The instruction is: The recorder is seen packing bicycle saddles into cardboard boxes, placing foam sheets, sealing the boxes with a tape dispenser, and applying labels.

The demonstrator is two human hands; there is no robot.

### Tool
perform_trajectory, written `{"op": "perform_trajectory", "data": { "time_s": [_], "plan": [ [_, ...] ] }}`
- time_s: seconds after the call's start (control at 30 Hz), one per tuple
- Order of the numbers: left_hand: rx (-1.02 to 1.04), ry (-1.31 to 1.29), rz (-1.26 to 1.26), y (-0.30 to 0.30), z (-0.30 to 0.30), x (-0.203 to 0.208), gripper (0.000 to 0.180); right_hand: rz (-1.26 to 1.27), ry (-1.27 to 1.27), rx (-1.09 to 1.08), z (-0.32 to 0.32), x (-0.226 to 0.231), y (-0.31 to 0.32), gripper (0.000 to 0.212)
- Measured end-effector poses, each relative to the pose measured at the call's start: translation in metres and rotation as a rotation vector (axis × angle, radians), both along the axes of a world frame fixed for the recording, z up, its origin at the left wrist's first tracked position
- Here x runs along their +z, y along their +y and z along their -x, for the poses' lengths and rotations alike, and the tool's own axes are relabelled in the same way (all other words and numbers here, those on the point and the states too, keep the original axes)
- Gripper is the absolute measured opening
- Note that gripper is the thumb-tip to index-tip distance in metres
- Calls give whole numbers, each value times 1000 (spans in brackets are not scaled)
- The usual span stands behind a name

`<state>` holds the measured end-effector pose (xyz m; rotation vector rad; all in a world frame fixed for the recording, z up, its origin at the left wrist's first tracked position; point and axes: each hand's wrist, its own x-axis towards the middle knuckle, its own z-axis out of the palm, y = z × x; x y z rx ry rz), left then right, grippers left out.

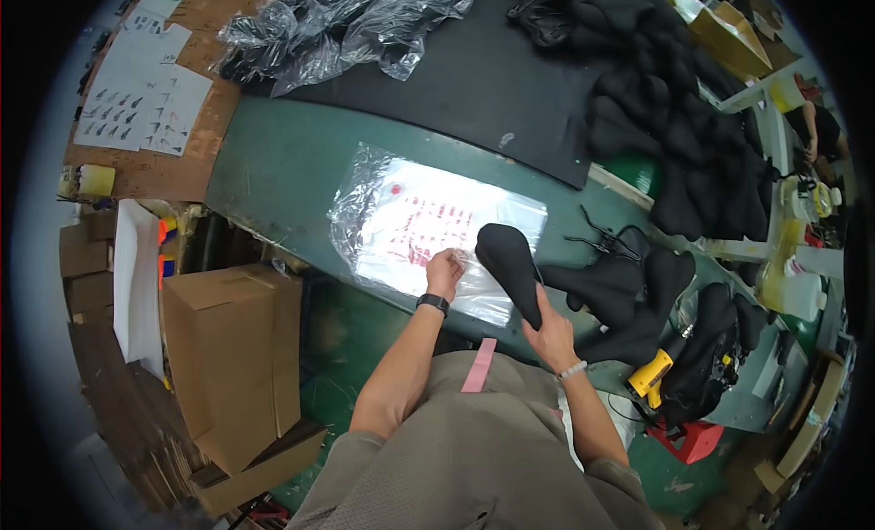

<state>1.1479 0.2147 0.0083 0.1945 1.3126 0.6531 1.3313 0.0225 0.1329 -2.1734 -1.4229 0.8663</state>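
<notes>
My right hand (552, 334) grips a black bicycle saddle (507, 261) by its narrow end. The saddle's wide end points away from me, over a stack of clear plastic bags (501, 211) with red print. On that stack my left hand (444, 273), wearing a dark watch, has its fingers bent and pressed together at the top bag's plastic. The exact grip there is too small to make out. More black saddles (606, 288) lie just right of my right hand, some with metal rails upward.
Saddles are heaped (674, 102) at the far right. Crumpled clear plastic (337, 29) covers dark items on a black mat (483, 83). A yellow heat gun (649, 377) lies near the right edge of the green table (283, 156). Cardboard boxes (228, 348) stand at left.
</notes>
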Motion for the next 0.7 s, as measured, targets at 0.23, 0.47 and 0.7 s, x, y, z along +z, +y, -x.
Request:
{"op": "perform_trajectory", "data": {
  "time_s": [0.23,0.47,0.7],
  "plan": [
    [-465,420,-579,21,7,68,21,40,-157,139,23,4,18,83],
    [-1203,394,-1802,-16,-42,187,11,-225,69,126,12,-1,37,58],
    [-1278,-58,-1499,-77,14,198,8,-131,1416,-1112,19,17,70,52]
  ]
}}
